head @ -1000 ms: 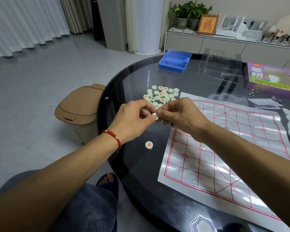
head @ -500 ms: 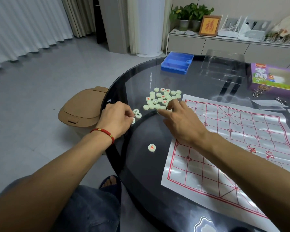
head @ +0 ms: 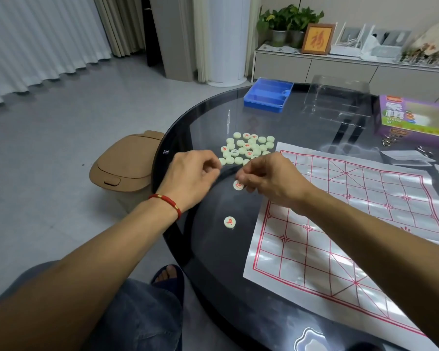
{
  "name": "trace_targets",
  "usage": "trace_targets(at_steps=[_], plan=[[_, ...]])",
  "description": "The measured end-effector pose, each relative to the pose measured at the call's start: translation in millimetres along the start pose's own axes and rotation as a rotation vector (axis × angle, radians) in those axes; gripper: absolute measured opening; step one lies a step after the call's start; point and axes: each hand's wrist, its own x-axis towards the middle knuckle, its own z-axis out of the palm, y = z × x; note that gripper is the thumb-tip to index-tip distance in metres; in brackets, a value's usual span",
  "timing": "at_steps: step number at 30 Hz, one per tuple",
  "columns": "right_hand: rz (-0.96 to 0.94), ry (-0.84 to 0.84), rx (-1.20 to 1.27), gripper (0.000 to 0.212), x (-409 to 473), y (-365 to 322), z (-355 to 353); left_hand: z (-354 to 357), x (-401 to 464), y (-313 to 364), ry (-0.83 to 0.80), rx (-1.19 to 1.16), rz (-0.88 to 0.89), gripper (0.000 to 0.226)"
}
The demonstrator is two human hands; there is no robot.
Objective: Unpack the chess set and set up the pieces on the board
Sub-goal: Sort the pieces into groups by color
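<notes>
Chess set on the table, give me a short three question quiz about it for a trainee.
1. True or false: no pieces stand on the board yet.
2. Which hand pinches a red-marked piece? A) left B) right
3. Fill in: the lone piece nearest the person lies on the ____, left of the board.

Key:
1. True; the pile still lies on the table off the board's far left corner.
2. B; the right hand holds it in its grip, while the left hand is curled, its contents hidden.
3. table.
</notes>
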Motion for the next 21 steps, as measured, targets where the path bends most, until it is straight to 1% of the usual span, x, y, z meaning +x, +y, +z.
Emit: trace_targets(at_steps=[1,3,5,7,9,12,14,16,18,21], plan=[[0.031,-0.018,0.091,0.012,-1.0,-1.8,-0.6,0.7,-4.0,6.3,-0.037,-0.068,-0.008,0.009],[0.050,-0.039,0.199,0.012,-3.9,-5.8,-0.2,3.4,-11.0,14.9,-0.096,-0.203,-0.081,0.003],[0.057,-0.044,0.244,0.011,-6.5,-8.7,1.5,5.7,-14.8,17.8,-0.133,-0.301,-0.157,0.011],[0.064,-0.040,0.223,0.010,-7.1,-9.8,1.8,4.2,-13.8,17.1,-0.170,-0.350,-0.202,0.015],[0.035,0.013,0.091,0.010,-3.5,-7.7,-0.8,-2.3,-11.4,12.8,-0.196,-0.343,-0.223,0.013],[-0.007,0.193,-0.169,0.010,4.9,4.1,-12.0,-14.1,-12.7,4.0,-0.279,-0.132,-0.173,0.010],[-0.006,0.264,-0.308,0.016,6.9,15.6,-21.1,-17.4,-19.0,2.2,-0.332,-0.043,-0.151,0.009],[-0.046,0.247,-0.475,0.019,6.4,24.9,-22.9,-17.1,-24.8,3.3,-0.377,-0.014,-0.148,0.009],[-0.140,0.188,-0.650,0.021,5.1,30.0,-18.3,-15.9,-26.2,4.9,-0.430,-0.019,-0.146,0.007],[-0.230,0.140,-0.725,0.024,1.0,25.9,-9.7,-18.2,-24.2,5.4,-0.488,-0.036,-0.140,0.007]])
